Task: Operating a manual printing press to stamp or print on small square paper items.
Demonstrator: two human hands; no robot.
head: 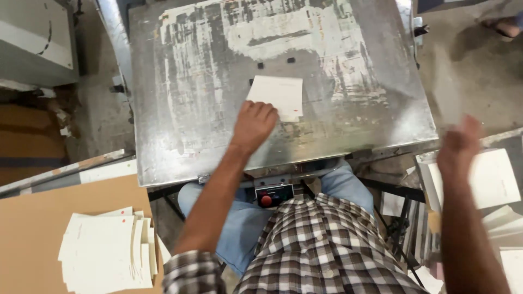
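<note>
My left hand [254,124] rests with curled fingers on the near edge of a small white card [277,95] that lies on a worn metal plate [180,109]. My right hand [458,146], blurred by motion, hovers over a white card stack [498,177] at the right; whether it holds anything is unclear. I wear a plaid shirt and blue jeans.
A fanned pile of white cards [106,250] lies on a brown cardboard surface [32,228] at lower left. A red button box [271,195] sits under the plate's front edge. More card stacks [506,223] stand at the right. A person's foot [501,24] shows at top right.
</note>
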